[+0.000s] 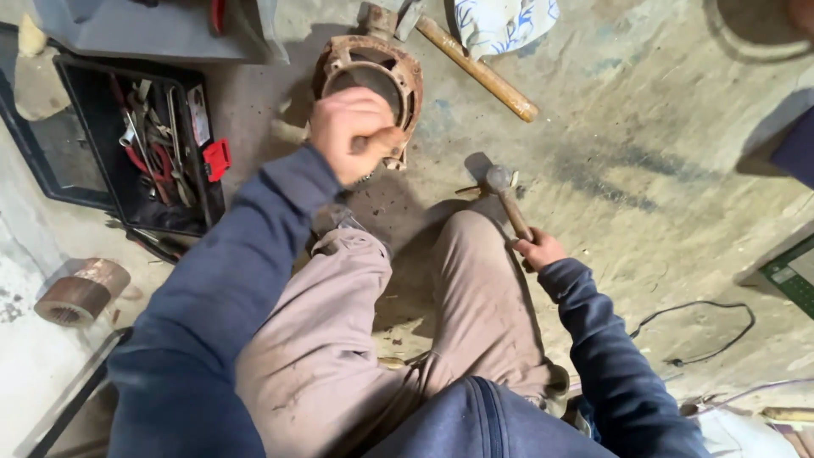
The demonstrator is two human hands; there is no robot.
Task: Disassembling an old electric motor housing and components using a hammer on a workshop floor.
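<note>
Gripping a hammer point(505, 197) by its wooden handle, the right hand point(539, 250) was closed around the lower shaft, fingers wrapped fully, resting against the outer side of the person's right knee. The hammer's metal head stood just beyond the hand, up and slightly to its left, above the concrete floor point(644, 153); whether it touched the floor could not be told.

The left hand point(354, 134) was closed into a fist, motion-blurred, pressed at the near rim of a rusty round motor housing point(371, 72). A small object appeared clamped in the fist, but its kind could not be told. The housing lay on the floor directly beyond the left hand, its circular opening facing up, touching or just under the knuckles.

To the left of the left hand sat an open black toolbox point(93, 170) holding pliers, spanners and red-handled tools; a red clasp projected from its near wall. Further left and nearer the body lay a cylindrical rusty winding core point(80, 293).

Beyond the right hand, past the housing, a second long wooden handle point(479, 68) lay diagonally, with a patterned white cloth point(500, 24) just beyond it. Well to the right of the right hand a thin black cable point(704, 331) looped on the floor.
</note>
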